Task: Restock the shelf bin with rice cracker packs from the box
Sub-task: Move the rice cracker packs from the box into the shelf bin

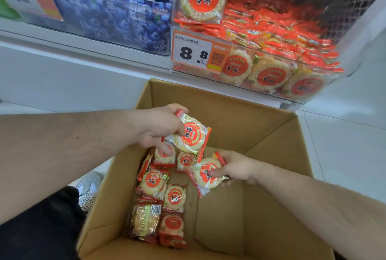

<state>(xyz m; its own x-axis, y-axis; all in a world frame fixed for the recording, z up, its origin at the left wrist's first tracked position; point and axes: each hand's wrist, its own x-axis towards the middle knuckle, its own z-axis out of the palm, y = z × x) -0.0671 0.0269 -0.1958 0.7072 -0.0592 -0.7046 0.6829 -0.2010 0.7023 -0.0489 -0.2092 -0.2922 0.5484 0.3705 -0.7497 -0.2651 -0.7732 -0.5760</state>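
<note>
Left hand (160, 128) above the open box (261, 126), fingers and thumb curled round one cracker pack (191, 134). Right hand (236, 169) lower, inside the box, pinching a second pack (205, 174) by its edge. More packs (158, 203) lie along the box's left side. Shelf bin (271, 67) just behind the box, heaped with the same packs; price tag (194, 51) on its front reads 8.8.

Drink cartons (117, 13) at upper left: blurred, print unreadable. Shelf bin (313, 92): top cut off by frame edge. Price tag (194, 53): small print illegible
</note>
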